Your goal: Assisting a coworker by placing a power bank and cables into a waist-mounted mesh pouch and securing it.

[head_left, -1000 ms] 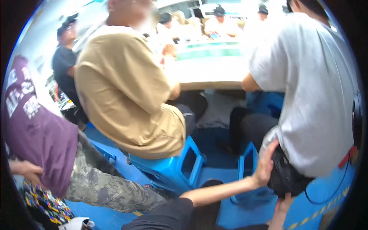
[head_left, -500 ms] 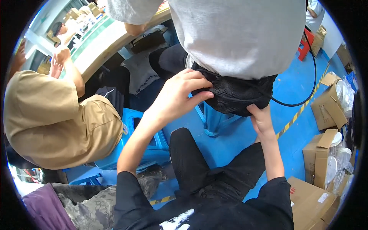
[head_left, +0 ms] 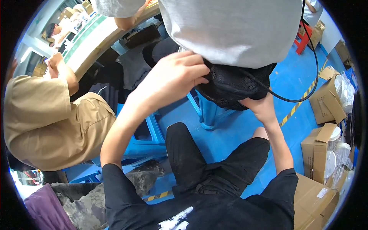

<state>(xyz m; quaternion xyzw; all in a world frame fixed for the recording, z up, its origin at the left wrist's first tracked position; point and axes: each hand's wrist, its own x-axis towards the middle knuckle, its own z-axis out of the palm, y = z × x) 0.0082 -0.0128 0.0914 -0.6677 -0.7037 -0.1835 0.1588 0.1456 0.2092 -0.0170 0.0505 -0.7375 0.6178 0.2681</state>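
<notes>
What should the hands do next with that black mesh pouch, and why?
Probably lift a little with the right hand, which props the black mesh pouch from below, so it stops sagging. The left hand curls its fingers over the pouch's top edge, just under the grey shirt of the person in front, and a black cable hangs from it. Steadying it first seems wise.

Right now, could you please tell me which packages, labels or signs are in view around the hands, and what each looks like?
Open brown cardboard box: right side, on the blue floor, flaps up.
Second brown cardboard box: lower right, open, beside stacked clear plastic lids.
Large brown cardboard carton: bottom right corner, with a small white label.
Yellow-and-black striped floor tape: running diagonally right of the black mesh pouch.
No screens.
</notes>
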